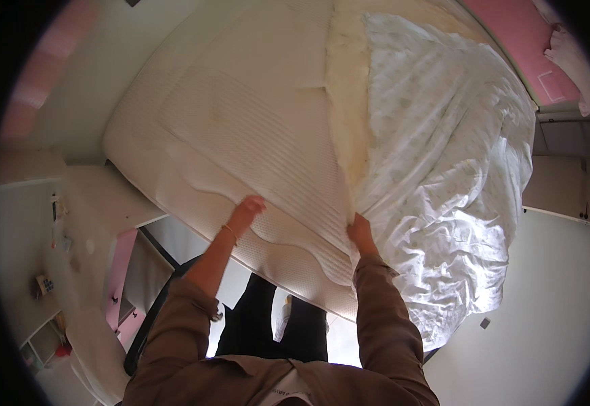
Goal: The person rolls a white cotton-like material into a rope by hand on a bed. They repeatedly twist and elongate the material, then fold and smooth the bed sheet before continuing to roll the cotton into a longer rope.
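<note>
A pale quilted mattress (224, 122) fills the left and middle of the view. Over its right part lie a cream pad or blanket (348, 101) and a wrinkled white sheet or cover (427, 132), which hangs over the near right edge. My right hand (361, 233) is closed on the near end of the cream layer's edge, where it meets the white cover. My left hand (249, 208), with a thin bracelet at the wrist, is over the mattress near its front edge. It is slightly blurred, its fingers look curled, and nothing shows in it.
At the left stands a desk (91, 198) with a pink drawer unit (122, 284) and small items on shelves. A dark chair part (147, 325) is close to my left side. A pink panel (523, 45) is beyond the bed at upper right, and a cabinet (559, 188) is at right.
</note>
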`<state>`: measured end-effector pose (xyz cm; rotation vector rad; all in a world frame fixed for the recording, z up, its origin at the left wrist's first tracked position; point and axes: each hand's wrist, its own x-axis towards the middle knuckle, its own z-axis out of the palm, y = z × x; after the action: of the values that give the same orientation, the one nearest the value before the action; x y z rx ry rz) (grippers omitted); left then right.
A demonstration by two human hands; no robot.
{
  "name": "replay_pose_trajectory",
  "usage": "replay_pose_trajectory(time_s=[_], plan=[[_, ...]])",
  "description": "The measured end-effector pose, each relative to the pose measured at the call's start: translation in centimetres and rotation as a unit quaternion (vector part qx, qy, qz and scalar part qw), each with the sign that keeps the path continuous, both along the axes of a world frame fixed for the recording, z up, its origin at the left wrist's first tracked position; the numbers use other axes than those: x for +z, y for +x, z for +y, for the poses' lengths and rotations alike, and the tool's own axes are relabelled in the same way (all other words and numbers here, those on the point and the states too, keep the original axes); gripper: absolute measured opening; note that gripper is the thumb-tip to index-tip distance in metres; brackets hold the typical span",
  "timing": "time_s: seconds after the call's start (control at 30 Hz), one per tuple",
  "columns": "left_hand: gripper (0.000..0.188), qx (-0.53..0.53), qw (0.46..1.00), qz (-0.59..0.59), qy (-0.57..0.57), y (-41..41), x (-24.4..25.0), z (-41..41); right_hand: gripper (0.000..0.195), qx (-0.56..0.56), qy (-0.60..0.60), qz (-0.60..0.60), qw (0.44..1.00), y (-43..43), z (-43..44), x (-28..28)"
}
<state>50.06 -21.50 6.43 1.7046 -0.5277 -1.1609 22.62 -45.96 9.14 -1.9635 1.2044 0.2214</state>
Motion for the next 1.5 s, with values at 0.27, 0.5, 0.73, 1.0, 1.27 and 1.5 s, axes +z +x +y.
replay_pose_trajectory(time_s=[0.27, 0.5, 0.73, 1.0, 1.27, 1.5], plan=[[0.05, 0.121, 0.967, 0.221, 0.029, 6.5, 7.3, -14.1, 0.028, 0.196, 0.155, -0.063, 0.966, -7.9, 7.4, 12.8], [0.08, 0.2, 0.941, 0.271, 0.021, 1.4, 7.0, -25.6, 0.028, 0.256, 0.402, 0.072, 0.876, -22.9, 19.7, 17.0], [0.049, 0.208, 0.953, 0.153, 0.156, -1.6, -3.1, -22.9, 0.03, 0.485, 0.088, 0.035, 0.87, -34.2, 24.6, 7.0], [0.037, 0.16, 0.981, 0.069, 0.086, -0.8, 12.5, -10.5, 0.023, 0.331, 0.359, 0.115, 0.865, -25.3, 17.0, 14.3], [0.059, 0.128, 0.851, 0.505, 0.062, -29.8, 13.9, 5.4, 0.016, 0.258, 0.432, 0.182, 0.845, -36.3, 13.0, 14.9], [0.027, -0.11, 0.955, -0.029, 0.275, -14.3, -2.3, 7.0, 0.02, 0.07, 0.217, 0.198, 0.953, -35.0, -0.3, 6.3]])
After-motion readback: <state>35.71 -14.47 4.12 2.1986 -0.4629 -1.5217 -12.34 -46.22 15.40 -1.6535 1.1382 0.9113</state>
